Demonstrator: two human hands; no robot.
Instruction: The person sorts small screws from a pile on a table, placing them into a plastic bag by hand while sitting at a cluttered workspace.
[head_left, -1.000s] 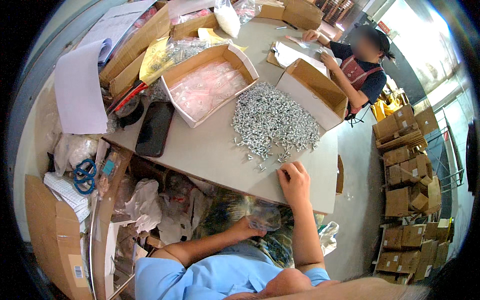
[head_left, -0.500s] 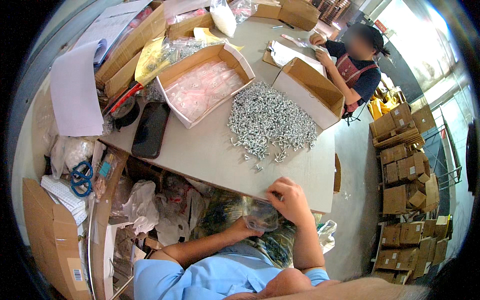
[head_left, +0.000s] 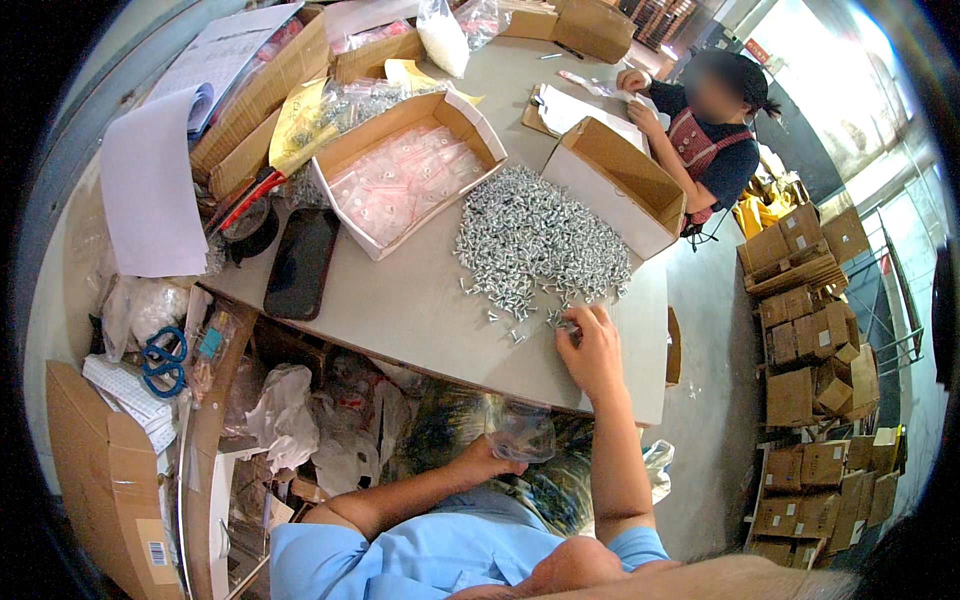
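Observation:
A large heap of small silvery screws (head_left: 535, 235) lies on the grey table, a few strays along its near side. At that near edge my right hand (head_left: 592, 355) rests low over the table, fingers bent and drawn together at the closest screws; what is between the fingertips is too small to make out. Below the table's front edge, over my lap, my left hand (head_left: 480, 460) grips a clear, rounded plastic container (head_left: 524, 436) by its side. Its contents cannot be made out.
Beyond the heap stand a white carton of small clear packets (head_left: 410, 180) and another open carton (head_left: 620, 190). A black phone (head_left: 301, 262) lies at the left. Blue-handled scissors (head_left: 163, 360) hang left of the table. Across it, a person (head_left: 715, 150) handles papers.
My right hand has moved forward, from above the plastic container over the table's front edge to the near side of the screw heap. My left hand keeps its hold in nearly the same place.

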